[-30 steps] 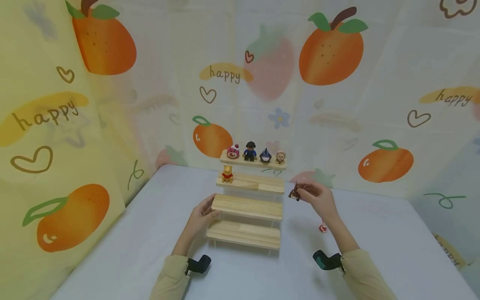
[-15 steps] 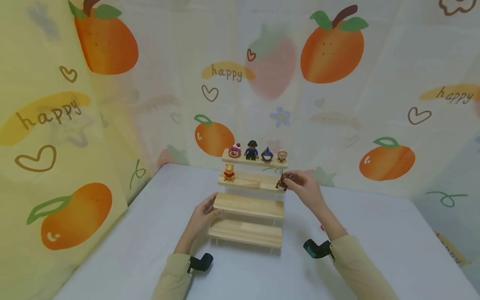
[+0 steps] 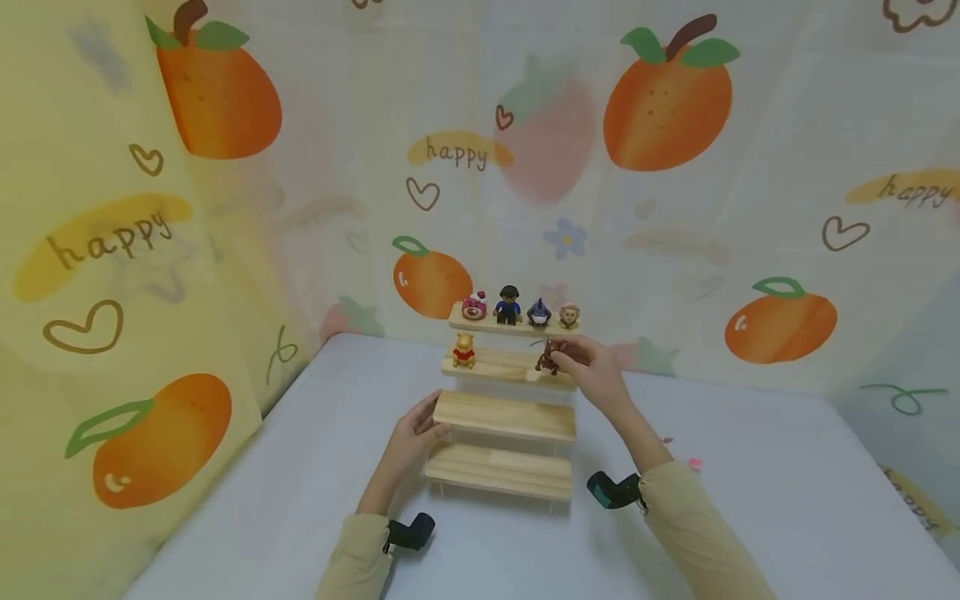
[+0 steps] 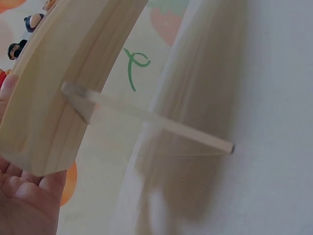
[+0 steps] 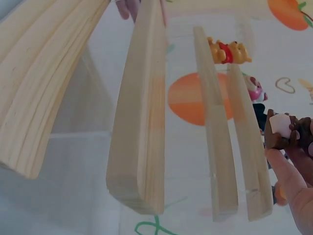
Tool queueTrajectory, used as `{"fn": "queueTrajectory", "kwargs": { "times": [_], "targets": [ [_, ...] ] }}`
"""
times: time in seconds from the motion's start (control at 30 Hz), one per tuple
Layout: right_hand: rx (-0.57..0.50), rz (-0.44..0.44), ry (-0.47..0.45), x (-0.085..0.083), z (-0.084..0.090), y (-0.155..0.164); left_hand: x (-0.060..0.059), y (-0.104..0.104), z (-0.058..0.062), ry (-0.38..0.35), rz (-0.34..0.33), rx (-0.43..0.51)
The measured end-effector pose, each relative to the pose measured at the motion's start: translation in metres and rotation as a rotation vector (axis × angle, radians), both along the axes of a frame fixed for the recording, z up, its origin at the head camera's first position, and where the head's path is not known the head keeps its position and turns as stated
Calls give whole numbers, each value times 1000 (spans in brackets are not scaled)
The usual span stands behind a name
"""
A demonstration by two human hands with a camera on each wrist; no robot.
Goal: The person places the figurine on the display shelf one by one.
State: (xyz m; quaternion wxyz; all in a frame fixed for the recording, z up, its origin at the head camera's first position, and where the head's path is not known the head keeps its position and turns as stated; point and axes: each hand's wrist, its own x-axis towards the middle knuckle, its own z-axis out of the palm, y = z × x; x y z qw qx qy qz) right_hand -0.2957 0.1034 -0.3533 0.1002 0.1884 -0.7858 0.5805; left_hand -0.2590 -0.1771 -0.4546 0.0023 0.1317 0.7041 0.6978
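Observation:
A four-tier wooden display stand (image 3: 504, 415) is on the table. My left hand (image 3: 407, 437) grips the left end of its second board from the bottom; the left wrist view shows the board's end (image 4: 36, 152) against the palm. Between thumb and fingers, my right hand (image 3: 600, 375) pinches a small brown figurine (image 3: 547, 360) over the right part of the second board from the top. The right wrist view shows the figurine's (image 5: 282, 126) pale patch, with the hand partly cut off. A Winnie-the-Pooh figurine (image 3: 463, 352) sits at the left end of that same board.
The top board bears a pink bear figurine (image 3: 474, 307), a toy person in blue (image 3: 507, 306), a blue-grey donkey figurine (image 3: 539, 313) and a pale round-faced figurine (image 3: 569, 315). Small pink-red pieces (image 3: 695, 464) lie right of the stand, beside the right forearm.
My right hand has moved left with the brown figurine, from beside the stand to over the second board from the top. The left hand keeps its hold on the stand.

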Motion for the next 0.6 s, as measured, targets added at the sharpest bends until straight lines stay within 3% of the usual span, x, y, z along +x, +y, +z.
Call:
{"fn": "queueTrajectory", "kwargs": {
  "times": [0.17, 0.33, 0.6],
  "targets": [
    [-6, -14, 8, -2, 0, -13, -7, -5, -12, 11, 25, 22],
    [3, -32, -31, 2, -11, -22, -7, -6, -23, 25, 42, -15],
    [-75, -46, -72, -3, -15, -35, -10, -2, -22, 58, 23, 26]
  ]
}}
